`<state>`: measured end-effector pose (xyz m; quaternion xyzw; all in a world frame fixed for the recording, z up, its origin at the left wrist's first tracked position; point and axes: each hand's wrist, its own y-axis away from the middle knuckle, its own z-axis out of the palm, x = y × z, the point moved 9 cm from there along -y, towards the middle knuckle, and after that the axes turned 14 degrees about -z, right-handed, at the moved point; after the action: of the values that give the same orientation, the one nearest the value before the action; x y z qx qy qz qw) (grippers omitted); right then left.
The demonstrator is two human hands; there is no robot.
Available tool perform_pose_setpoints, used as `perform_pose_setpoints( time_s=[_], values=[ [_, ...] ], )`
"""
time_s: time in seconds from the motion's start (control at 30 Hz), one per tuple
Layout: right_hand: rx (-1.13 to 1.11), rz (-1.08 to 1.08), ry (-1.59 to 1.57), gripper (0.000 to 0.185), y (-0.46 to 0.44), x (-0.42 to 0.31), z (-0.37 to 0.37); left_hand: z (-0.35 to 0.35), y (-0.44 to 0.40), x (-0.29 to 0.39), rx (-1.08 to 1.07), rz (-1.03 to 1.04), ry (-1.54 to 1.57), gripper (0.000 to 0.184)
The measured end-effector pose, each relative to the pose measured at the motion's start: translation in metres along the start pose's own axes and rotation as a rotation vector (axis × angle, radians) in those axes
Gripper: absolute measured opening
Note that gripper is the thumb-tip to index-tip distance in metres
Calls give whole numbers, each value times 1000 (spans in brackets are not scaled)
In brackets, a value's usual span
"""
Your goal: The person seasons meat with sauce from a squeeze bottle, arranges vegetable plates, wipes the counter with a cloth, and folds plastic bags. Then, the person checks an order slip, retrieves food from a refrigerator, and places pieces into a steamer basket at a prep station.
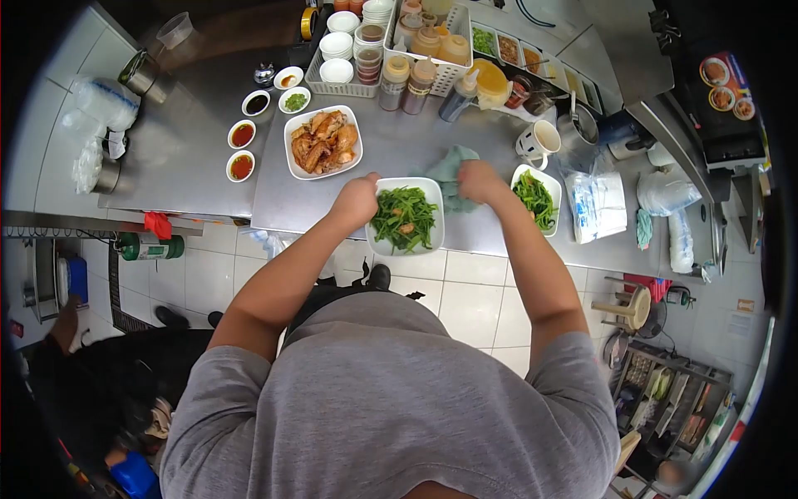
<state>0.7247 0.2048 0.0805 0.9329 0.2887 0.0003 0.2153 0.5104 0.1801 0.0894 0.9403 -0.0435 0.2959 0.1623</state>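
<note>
My left hand [357, 200] grips the left rim of a white square bowl of green vegetables [405, 219], which is at the counter's front edge. My right hand [480, 182] is closed on a green cloth [454, 176] lying on the steel counter [283, 204], just right of that bowl. A second white bowl of greens [534, 198] stands to the right of my right hand. Behind my left hand sits a white square bowl of browned meat pieces [322, 143]. Small sauce dishes [242, 135] stand left of the meat.
Squeeze bottles [419, 86] and a white basket [455, 68] line the back. On the right are a mug [538, 144] and plastic packs [596, 206]. A co-worker in dark clothes [125, 382] is at the lower left.
</note>
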Motion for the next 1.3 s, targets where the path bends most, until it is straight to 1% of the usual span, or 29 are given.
perform_pose_setpoints(
  time_s=[0.03, 0.1, 0.13, 0.17, 0.23, 0.27, 0.3, 0.33, 0.37, 0.43, 0.47, 0.5, 0.53, 0.57, 0.6, 0.63, 0.7, 0.73, 0.77, 0.83, 0.9, 0.97, 1.03, 1.07, 1.1, 1.13, 1.17, 1.23, 1.3],
  values=[
    [-2, -4, 4, 25, 3, 7, -1, -4, 5, -7, 6, -27, 44, 21],
    [363, 348, -418, 40, 46, 30, -44, -5, 11, -15, -9, -48, 78, 20],
    [575, 204, -234, 45, 53, 5, -69, -7, 14, -17, 2, -64, 93, 20],
    [576, 227, -243, 45, 48, -1, -50, -7, 15, -18, 15, -74, 107, 21],
    [589, 108, -116, 38, 29, -17, -13, -5, 19, -20, 36, -77, 129, 22],
    [596, 118, -117, 38, 32, -17, -9, -8, 21, -23, 59, -111, 141, 22],
    [662, 141, -224, 34, 39, -15, -5, -11, 22, -26, 85, -151, 155, 22],
    [722, 157, -332, 30, 42, -12, -2, -6, 22, -34, 25, -250, 216, 21],
    [720, 159, -337, 30, 43, -16, -4, -2, 19, -37, 20, -253, 213, 21],
    [755, 86, -700, 26, 52, -23, 4, 8, 15, -49, 6, -295, 273, 22],
    [765, 105, -700, 26, 62, -22, 7, 3, 15, -44, 55, -247, 244, 21],
    [639, 61, -618, 25, 67, -31, 13, -1, 16, -32, 43, -223, 240, 21],
    [510, 21, -537, 24, 75, -40, 22, -1, 19, -33, -8, -328, 364, 21],
    [521, 46, -535, 24, 93, -39, 22, 4, 21, -36, -65, -439, 486, 22],
    [509, 80, -580, 22, 115, -37, 21, 8, 18, -37, -40, -449, 587, 23],
    [493, 111, -626, 20, 138, -35, 20, 12, 11, -35, -57, -439, 584, 23],
    [563, 351, -807, 17, 191, -12, 22, 23, 4, -31, -102, -511, 795, 27],
    [650, 438, -783, 18, 221, -3, 17, 32, 6, -26, -158, -555, 955, 34],
    [740, 524, -756, 19, 251, 8, 13, 40, 7, -23, -168, -549, 948, 34],
    [805, 739, -757, 20, 307, 32, 17, 77, 31, -38, -214, -883, 1285, 39],
    [917, 926, -687, 19, 358, 58, 30, 107, 83, 4, -702, -930, 1195, 41],
    [967, 1048, -576, 19, 380, 87, 45, 118, 121, 79, -1073, -831, 1011, 41],
    [872, 1027, -431, 28, 365, 131, 96, 149, 98, 124, -1102, -591, 954, 48],
    [719, 989, -468, 36, 341, 153, 137, 159, 78, 147, -1004, -509, 888, 52],
    [641, 1057, -192, 40, 324, 127, 114, 167, 57, 171, -903, -424, 826, 56],
    [691, 1040, -199, 40, 315, 134, 118, 183, 39, 189, -874, -437, 789, 53],
    [718, 1090, -271, 39, 313, 141, 118, 197, 20, 199, -841, -448, 756, 51],
    [673, 943, -257, 34, 295, 151, 102, 214, -7, 211, -822, -390, 721, 46],
    [797, 775, -347, 31, 284, 161, 85, 232, -11, 213, -815, -341, 680, 41]
  ],
)
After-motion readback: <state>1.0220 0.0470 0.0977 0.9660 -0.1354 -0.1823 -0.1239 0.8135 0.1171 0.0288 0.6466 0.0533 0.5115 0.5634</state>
